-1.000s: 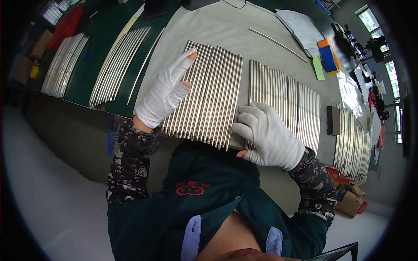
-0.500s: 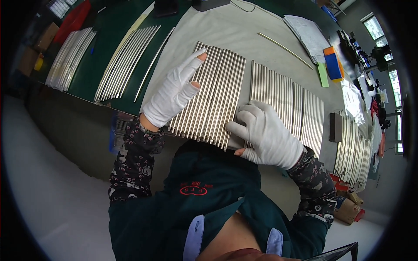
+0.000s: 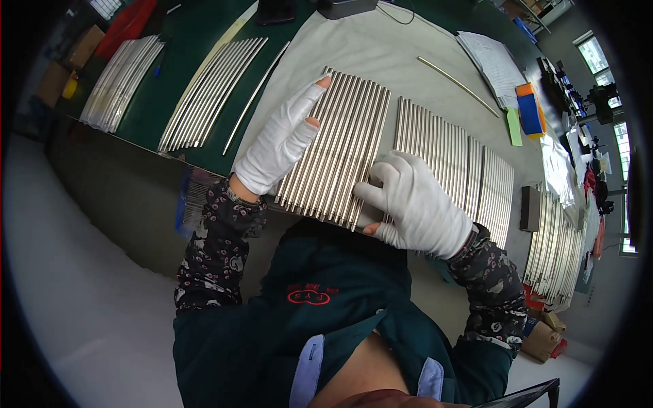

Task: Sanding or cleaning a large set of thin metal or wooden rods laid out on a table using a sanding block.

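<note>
A row of shiny metal rods (image 3: 343, 146) lies side by side on the pale cloth (image 3: 340, 41) in front of me. My left hand (image 3: 280, 144), in a white glove with bare thumb and index tips, rests along the row's left edge, fingers stretched out. At the right edge, the bent fingers of my right hand (image 3: 418, 204) touch the outermost rods near their close ends. Its bare thumb tip stands apart from the index finger, and nothing shows between them. A second row of rods (image 3: 435, 132) lies to the right, partly under my right hand.
Further rods (image 3: 214, 92) and a wrapped bundle (image 3: 122, 81) lie on the green table at left. One single rod (image 3: 457, 85) lies farther back, near papers (image 3: 490, 68) and an orange-and-blue tape roll (image 3: 530, 110). A dark block (image 3: 530, 209) stands beside more rods (image 3: 554, 248) at right.
The middle row has become narrower, its rods closer together between my hands. My left hand has shifted rightward with the row's left edge. The whole view has turned slightly.
</note>
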{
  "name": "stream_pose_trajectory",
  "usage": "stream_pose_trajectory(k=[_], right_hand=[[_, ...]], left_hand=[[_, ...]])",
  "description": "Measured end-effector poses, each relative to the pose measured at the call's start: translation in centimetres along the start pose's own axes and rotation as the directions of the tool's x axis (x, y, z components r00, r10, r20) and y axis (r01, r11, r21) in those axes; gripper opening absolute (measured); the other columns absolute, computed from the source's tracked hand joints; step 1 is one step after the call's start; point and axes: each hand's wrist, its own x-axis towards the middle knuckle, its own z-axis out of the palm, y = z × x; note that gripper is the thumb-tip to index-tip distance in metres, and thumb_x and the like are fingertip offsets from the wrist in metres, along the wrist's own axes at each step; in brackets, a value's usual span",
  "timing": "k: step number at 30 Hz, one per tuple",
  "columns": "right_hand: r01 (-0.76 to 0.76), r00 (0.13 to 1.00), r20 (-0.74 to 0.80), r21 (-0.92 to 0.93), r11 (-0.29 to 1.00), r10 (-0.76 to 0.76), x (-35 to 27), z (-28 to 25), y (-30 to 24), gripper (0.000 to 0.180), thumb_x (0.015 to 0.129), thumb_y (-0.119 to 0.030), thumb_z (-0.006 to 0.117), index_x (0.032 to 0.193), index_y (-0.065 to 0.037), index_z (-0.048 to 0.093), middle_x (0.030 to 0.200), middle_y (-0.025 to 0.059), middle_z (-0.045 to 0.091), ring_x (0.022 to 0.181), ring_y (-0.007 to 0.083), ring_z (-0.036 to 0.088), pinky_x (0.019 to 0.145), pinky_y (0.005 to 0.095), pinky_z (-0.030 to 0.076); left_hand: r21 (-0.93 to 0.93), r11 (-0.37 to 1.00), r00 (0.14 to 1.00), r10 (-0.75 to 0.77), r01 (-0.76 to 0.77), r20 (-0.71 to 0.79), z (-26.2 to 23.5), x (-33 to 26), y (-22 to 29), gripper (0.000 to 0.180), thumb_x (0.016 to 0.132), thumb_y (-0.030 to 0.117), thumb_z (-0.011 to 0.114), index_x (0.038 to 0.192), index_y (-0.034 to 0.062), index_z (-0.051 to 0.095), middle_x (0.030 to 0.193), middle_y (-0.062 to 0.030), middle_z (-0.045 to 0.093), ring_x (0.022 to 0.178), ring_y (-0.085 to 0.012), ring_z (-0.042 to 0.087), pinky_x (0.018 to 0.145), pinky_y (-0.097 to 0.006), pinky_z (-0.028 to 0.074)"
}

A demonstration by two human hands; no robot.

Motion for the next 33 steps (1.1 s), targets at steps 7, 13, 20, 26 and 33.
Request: stream_pose_trajectory(k=[7, 13, 20, 26, 33], right_hand=[[0.007, 0.999, -0.040, 0.066, 0.998, -0.004, 0.5, 0.3, 0.3, 0.051, 0.063, -0.038, 0.075, 0.099, -0.006, 0.059, 0.100, 0.0119, 0.055, 0.101, 0.0295, 0.052, 0.093, 0.0419, 0.040], [0.000, 0.999, -0.040, 0.006, 1.000, 0.001, 1.5, 0.4, 0.1, 0.051, 0.064, -0.040, 0.074, 0.099, -0.006, 0.060, 0.097, 0.0103, 0.054, 0.100, 0.0288, 0.053, 0.094, 0.0418, 0.039], [0.040, 0.997, -0.070, 0.029, 0.999, -0.038, 2.3, 0.8, 0.4, 0.050, 0.066, -0.041, 0.073, 0.101, -0.007, 0.060, 0.090, 0.0105, 0.054, 0.096, 0.0286, 0.054, 0.087, 0.0405, 0.041], [0.044, 0.996, -0.075, 0.036, 0.998, -0.041, 3.1, 0.8, 0.3, 0.050, 0.066, -0.040, 0.073, 0.099, -0.006, 0.060, 0.089, 0.0100, 0.054, 0.092, 0.0291, 0.054, 0.085, 0.0396, 0.041], [0.063, 0.989, -0.134, 0.042, 0.997, -0.057, 3.9, 1.4, 0.2, 0.050, 0.066, -0.040, 0.073, 0.099, -0.005, 0.060, 0.089, 0.0093, 0.055, 0.089, 0.0273, 0.054, 0.083, 0.0391, 0.041]], left_hand=[[-0.006, 1.000, 1.000, 0.006, -0.006, -0.005, 0.1, 0.1, 0.2, 0.073, 0.097, 0.054, 0.038, 0.144, -0.0013, 0.031, 0.146, -0.0198, 0.038, 0.137, -0.0308, 0.033, 0.112, -0.035, 0.027], [-0.022, 1.000, 1.000, 0.021, -0.021, 0.003, -0.1, -0.1, -0.1, 0.072, 0.097, 0.052, 0.038, 0.144, -0.0011, 0.030, 0.147, -0.0188, 0.037, 0.138, -0.0297, 0.032, 0.112, -0.034, 0.026], [-0.017, 1.000, 1.000, -0.005, 0.006, 0.014, 0.0, -0.1, -0.1, 0.075, 0.096, 0.058, 0.034, 0.145, 0.0016, 0.031, 0.148, -0.0148, 0.037, 0.139, -0.0279, 0.032, 0.114, -0.035, 0.024], [-0.035, 0.999, 1.000, 0.008, -0.008, -0.010, 0.2, -0.1, -0.2, 0.073, 0.096, 0.056, 0.035, 0.145, 0.0020, 0.032, 0.147, -0.0147, 0.038, 0.138, -0.0278, 0.033, 0.113, -0.036, 0.025], [-0.055, 0.998, 1.000, 0.005, -0.006, -0.022, -0.1, -0.3, 0.0, 0.067, 0.098, 0.050, 0.037, 0.144, 0.0021, 0.032, 0.147, -0.0150, 0.038, 0.138, -0.0271, 0.034, 0.113, -0.035, 0.026]])
